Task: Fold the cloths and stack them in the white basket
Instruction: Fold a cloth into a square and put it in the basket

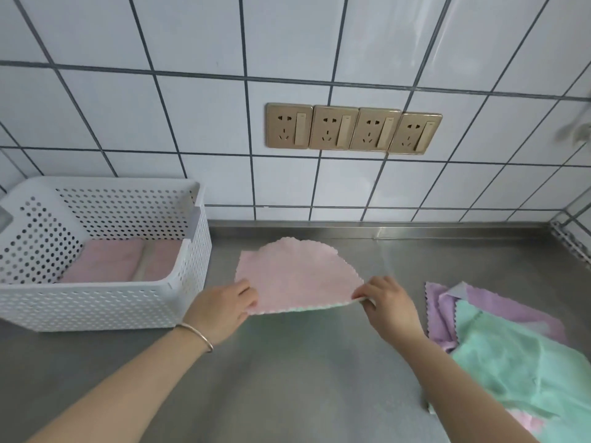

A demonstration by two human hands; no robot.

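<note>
A pink cloth (297,276) with a green underside is held just above the steel counter, its far edge curving down onto the surface. My left hand (224,310) pinches its near left corner and my right hand (388,302) pinches its near right corner. The white perforated basket (105,302) stands at the left, with folded pink cloths (108,260) lying on its floor. A loose pile of purple and green cloths (511,346) lies at the right.
The steel counter (287,378) runs to a tiled wall with a row of gold sockets (351,129). A metal rack edge (572,241) shows at the far right corner.
</note>
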